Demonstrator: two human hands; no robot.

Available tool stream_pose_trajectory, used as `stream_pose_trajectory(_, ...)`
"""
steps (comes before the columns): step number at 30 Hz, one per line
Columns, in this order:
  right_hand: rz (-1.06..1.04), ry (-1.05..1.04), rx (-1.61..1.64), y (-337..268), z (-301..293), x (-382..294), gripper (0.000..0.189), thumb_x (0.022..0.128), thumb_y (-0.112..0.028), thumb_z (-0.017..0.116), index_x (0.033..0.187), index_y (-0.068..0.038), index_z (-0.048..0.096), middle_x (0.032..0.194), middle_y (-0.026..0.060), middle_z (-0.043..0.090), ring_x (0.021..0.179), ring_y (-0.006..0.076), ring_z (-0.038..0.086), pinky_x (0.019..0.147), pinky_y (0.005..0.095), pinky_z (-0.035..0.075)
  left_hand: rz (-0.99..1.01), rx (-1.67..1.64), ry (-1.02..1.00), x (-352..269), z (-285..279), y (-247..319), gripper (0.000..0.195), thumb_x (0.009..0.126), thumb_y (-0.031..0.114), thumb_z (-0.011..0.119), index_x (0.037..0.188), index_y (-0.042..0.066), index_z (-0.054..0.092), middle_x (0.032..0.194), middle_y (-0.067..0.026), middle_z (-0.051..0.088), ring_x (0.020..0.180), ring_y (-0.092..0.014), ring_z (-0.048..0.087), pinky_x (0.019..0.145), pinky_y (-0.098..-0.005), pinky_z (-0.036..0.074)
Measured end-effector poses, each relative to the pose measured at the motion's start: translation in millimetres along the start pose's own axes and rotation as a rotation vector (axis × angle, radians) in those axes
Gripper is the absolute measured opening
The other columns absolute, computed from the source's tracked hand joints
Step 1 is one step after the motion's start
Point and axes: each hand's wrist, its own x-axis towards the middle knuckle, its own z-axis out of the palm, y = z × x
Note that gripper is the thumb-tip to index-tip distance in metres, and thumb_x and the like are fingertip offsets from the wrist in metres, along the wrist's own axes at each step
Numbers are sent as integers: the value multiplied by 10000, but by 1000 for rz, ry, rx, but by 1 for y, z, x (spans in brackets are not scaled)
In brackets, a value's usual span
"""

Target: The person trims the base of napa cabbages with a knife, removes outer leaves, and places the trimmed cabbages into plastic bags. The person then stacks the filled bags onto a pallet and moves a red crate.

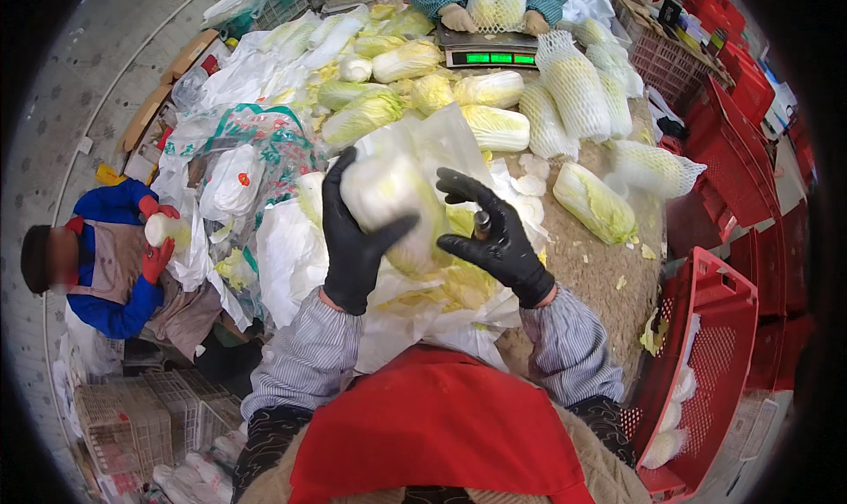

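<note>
My left hand (360, 239), in a black glove, grips a napa cabbage (390, 193) around its pale base end; the cabbage is blurred by motion. My right hand (493, 232), also black-gloved, is just right of the cabbage with thumb and forefinger spread. A short metal-ended handle (482, 224) juts from its palm, held by the curled lower fingers; the rest of that tool is hidden. White wrapping sheets (456, 136) lie behind and beneath the cabbage. Loose yellow leaves (463, 289) rest on the sheets below my hands.
Trimmed cabbages (493, 126) and net-sleeved ones (572, 87) cover the table's far side. One bare cabbage (595, 203) lies at right. A person's gloved hands (458, 18) steady a netted cabbage on a digital scale (490, 57). Another person (126, 252) works at left. A red crate (721, 345) stands at right.
</note>
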Motion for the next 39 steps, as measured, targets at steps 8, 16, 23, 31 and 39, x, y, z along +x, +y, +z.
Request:
stream_pose_trajectory(8, 121, 61, 230, 0, 12, -7, 644, 829, -57, 801, 1415, 4, 540, 1280, 108, 636, 1169, 199, 583, 1025, 342, 459, -556, -877, -375, -6, -20, -27, 955, 743, 182, 820, 1540, 41, 313, 1492, -133, 467, 1369, -274, 477, 1143, -426, 405)
stream_pose_trajectory(16, -100, 145, -31, -13, 4, -4, 526, 845, 7, 685, 1358, -3, 568, 1287, 116, 642, 1132, 208, 614, 1016, 367, 469, 195, 84, -296, -15, -1, -17, 1064, 620, 277, 941, 1471, -21, 376, 1467, -213, 478, 1340, -337, 506, 1135, -437, 399)
stream_pose_trajectory(23, 82, 299, -64, -25, 11, -19, 265, 838, 39, 638, 1101, 21, 654, 918, 170, 708, 803, 260, 700, 730, 349, 547, 556, 542, -53, -7, -4, -9, 883, 655, 181, 906, 1376, -76, 464, 1253, -225, 603, 1154, -370, 609, 1008, -445, 488)
stream_pose_trajectory(31, 55, 145, -447, -24, 14, -27, 269, 833, 18, 606, 1100, 9, 635, 761, 177, 632, 646, 288, 631, 622, 356, 502, 590, 606, -7, -2, -3, -17, 1024, 617, 277, 938, 1431, -32, 398, 1435, -253, 498, 1269, -410, 518, 1069, -490, 416)
stream_pose_trajectory(39, 337, -30, -189, -27, -1, -48, 149, 860, -23, 651, 1006, -8, 677, 758, 179, 669, 617, 261, 651, 614, 364, 507, 378, 379, -69, 1, -17, -20, 1037, 624, 204, 922, 1470, -27, 367, 1404, -219, 508, 1299, -380, 515, 1106, -464, 420)
